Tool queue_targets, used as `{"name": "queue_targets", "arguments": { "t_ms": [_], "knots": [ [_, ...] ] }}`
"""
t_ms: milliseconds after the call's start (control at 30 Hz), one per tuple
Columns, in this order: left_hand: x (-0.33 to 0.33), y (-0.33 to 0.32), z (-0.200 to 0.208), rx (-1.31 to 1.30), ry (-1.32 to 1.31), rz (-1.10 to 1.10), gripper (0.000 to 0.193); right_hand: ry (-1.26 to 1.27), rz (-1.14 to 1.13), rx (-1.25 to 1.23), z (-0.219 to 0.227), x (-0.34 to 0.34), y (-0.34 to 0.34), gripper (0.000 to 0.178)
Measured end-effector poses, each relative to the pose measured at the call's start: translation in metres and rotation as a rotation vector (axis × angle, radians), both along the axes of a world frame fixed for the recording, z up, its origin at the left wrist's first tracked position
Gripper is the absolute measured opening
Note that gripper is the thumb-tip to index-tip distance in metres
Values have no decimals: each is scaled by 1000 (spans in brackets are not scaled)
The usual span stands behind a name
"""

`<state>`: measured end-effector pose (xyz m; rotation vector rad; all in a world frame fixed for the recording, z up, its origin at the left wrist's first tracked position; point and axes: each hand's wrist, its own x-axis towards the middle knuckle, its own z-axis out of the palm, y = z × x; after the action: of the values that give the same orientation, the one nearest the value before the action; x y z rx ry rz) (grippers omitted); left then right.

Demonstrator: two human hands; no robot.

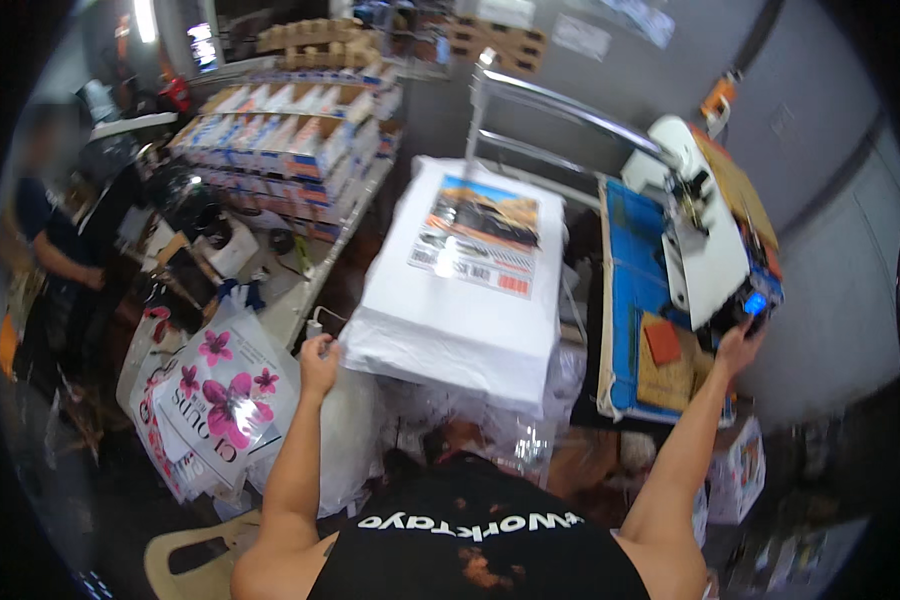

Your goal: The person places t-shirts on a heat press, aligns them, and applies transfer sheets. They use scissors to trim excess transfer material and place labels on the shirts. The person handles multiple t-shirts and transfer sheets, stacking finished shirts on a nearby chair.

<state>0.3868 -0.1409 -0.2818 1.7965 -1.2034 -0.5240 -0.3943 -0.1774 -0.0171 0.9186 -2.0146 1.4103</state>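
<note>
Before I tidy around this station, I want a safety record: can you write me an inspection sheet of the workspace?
Surface: support under the white stack not clearly seen; blue panel at right.
Job's things: white stack with a vehicle print on top; white machine with a blue-lit display at right.
Clutter: flower-printed bags at left; orange-red piece on a tan board.
Hands: left hand by the stack's near-left corner, right hand at the display; neither grip is clear.
Cables: white cord end just beyond the left hand; route unclear.
Surroundings: stacked cartons and another person at left; metal rail behind the stack.
</note>
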Motion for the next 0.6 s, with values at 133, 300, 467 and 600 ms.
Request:
{"name": "queue_targets", "arguments": {
  "t_ms": [133,300,467,600],
  "knots": [
    [12,-31,-30,262,705,6,47,-15,38,-87,-3,-27,1,69],
    [17,-39,-30,571,932,-86,39,39,-6,-119,-7,-40,-2,62],
    [32,-31,-27,501,923,-191,28,-196,257,-270,-13,-68,-9,61],
    [56,-25,-15,566,858,-174,25,207,-116,35,-2,-43,3,56]
  ]
}}
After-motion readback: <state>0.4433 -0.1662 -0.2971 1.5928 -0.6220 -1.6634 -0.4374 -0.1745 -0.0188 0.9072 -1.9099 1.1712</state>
